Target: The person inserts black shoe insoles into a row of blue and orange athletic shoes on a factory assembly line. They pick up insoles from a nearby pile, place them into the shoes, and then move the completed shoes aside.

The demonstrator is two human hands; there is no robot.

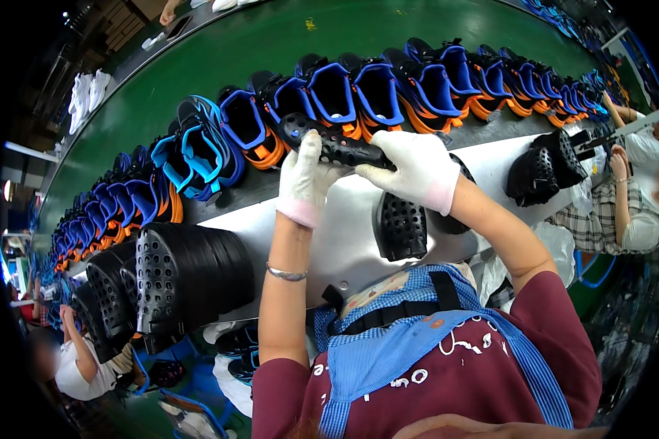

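Observation:
Both my hands wear white gloves with pink cuffs. Between them, over the near side of the shoe row, is a black shoe-shaped insert (343, 151) full of round holes. My left hand (304, 180) grips its middle from below, thumb up along it. At its right end, the fingers and thumb of my right hand (417, 167) close round it. Just beyond stand black sports shoes (332, 91) with blue linings and orange soles. Under my right wrist, more black perforated inserts (403, 228) rest on the pale metal shelf (300, 272).
A thick stack of black inserts (194, 267) lies on the shelf at left, and another group (545, 168) at right. Shoes with light blue linings (198, 157) stand in the row. Beyond runs a green belt (234, 55). Co-workers (630, 197) sit at both sides.

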